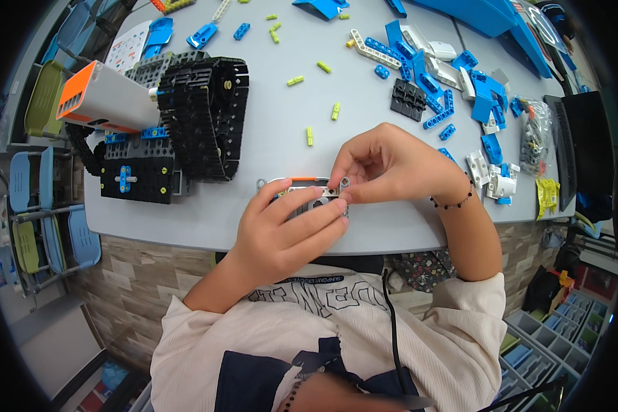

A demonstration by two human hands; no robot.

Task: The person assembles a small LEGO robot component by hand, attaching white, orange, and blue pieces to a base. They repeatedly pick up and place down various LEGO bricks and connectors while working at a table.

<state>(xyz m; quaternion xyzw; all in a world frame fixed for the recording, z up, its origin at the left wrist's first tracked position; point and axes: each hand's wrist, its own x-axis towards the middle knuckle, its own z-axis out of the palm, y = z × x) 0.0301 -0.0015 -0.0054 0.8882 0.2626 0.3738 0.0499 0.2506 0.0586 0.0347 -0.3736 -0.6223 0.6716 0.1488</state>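
Note:
My left hand (281, 230) is closed round a small assembly of building-kit parts (329, 193), grey and white with an orange strip along its far side. The fingers lie across it and cover most of its shape. At the right end of the assembly, the thumb and index finger of my right hand (381, 168) pinch a grey piece with a round hole (345, 182). How that piece joins the rest cannot be made out. Both hands work just above the near edge of the grey table (275, 151).
Left of my hands stands a tracked model (206, 117) with black treads and a white and orange block (106, 96). Lime green connector pins (336, 111) are scattered beyond my hands. Loose blue and white parts (436, 79), a black plate (408, 99) and a clear bag (537, 137) lie to the right.

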